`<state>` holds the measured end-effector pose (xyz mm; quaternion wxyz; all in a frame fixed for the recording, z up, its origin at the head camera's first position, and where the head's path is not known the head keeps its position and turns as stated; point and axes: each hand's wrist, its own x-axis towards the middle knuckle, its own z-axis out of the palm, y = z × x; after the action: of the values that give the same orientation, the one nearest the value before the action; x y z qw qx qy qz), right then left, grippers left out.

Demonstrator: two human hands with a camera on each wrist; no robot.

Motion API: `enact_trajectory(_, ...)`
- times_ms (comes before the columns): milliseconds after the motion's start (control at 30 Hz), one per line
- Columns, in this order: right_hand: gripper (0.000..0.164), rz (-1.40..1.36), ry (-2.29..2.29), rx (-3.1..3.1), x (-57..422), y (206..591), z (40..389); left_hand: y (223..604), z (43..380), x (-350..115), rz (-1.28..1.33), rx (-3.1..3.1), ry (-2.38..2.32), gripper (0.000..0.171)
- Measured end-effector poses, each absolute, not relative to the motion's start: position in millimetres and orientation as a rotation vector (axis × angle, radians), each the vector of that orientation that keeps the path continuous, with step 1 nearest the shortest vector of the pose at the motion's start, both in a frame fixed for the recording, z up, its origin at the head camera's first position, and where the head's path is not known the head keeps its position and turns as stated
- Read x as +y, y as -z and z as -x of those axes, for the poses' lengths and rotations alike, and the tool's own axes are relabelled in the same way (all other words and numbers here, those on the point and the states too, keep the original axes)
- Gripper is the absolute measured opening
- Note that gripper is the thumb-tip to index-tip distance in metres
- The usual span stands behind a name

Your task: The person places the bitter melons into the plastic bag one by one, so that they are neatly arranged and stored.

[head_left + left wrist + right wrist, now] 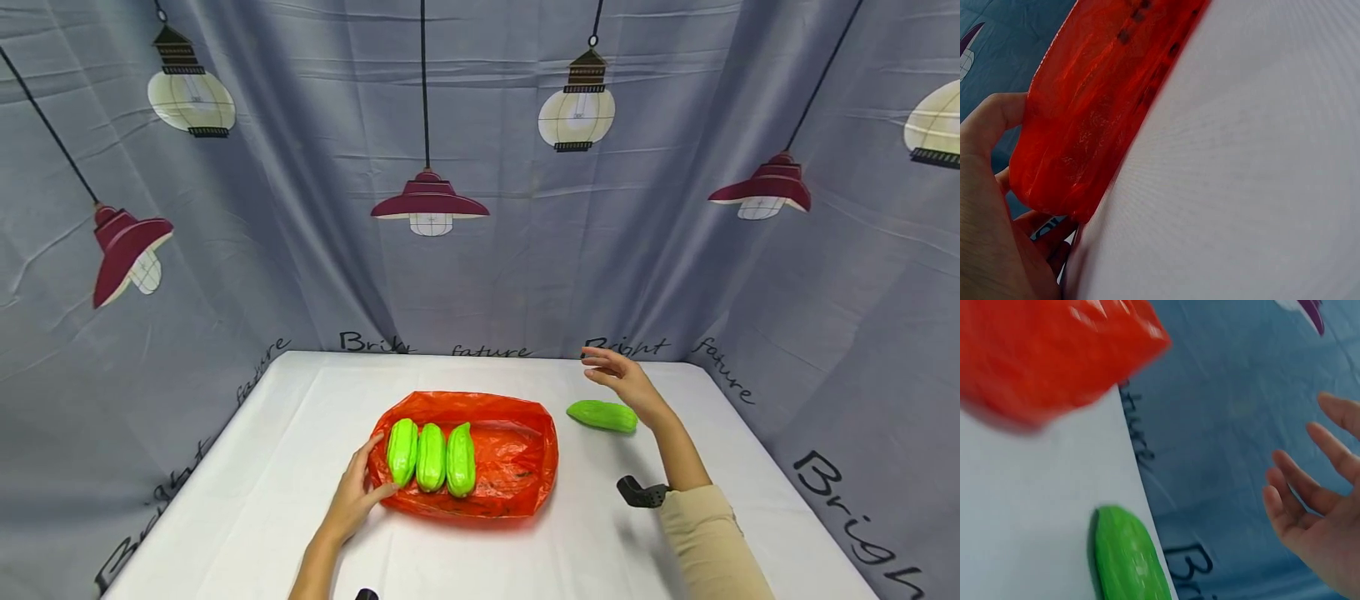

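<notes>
A red plastic bag (513, 454), spread open like a shallow basket, lies mid-table. Three bright green gourds stand side by side in its left half: a left one (402, 452), a middle one (431, 458) and a right one (461, 461). My left hand (348, 500) grips the bag's left end, thumb and fingers around its rim; the left wrist view shows the red wall (1079, 125) between them. Raised above the table at the right, my right hand (630, 387) holds nothing, its fingers loosely spread. Another green gourd (602, 415) lies below it, apart from the hand.
A white cloth (285, 433) covers the table. Grey-blue curtains (480, 292) printed with lamps and lettering enclose the back and sides. A black wrist device (641, 492) sits at my right wrist.
</notes>
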<state>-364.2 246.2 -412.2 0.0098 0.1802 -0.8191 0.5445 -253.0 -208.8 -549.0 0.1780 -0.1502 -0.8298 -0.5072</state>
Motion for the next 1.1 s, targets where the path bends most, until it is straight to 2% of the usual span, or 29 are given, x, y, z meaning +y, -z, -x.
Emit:
enact_trajectory(233, 0.055, -0.603, -1.599, -2.679, 275, 415, 374, 544, 251, -207, 0.409, -2.359, 1.422, 0.076)
enact_trajectory(667, 0.050, -0.724, -1.338, -2.893, 304, 416, 387, 549, 255, -210, 0.407, -2.363, 1.410, 0.077)
enact_trajectory(967, 0.042, -0.844, -1.342, -2.990, 317, 424, 397, 544, 251, -206, 0.379, -2.374, 1.416, 0.076)
enact_trajectory(1100, 0.042, -0.860, -1.451, -2.992, 324, 435, 402, 527, 240, -200, 0.388, -2.357, 1.442, 0.076)
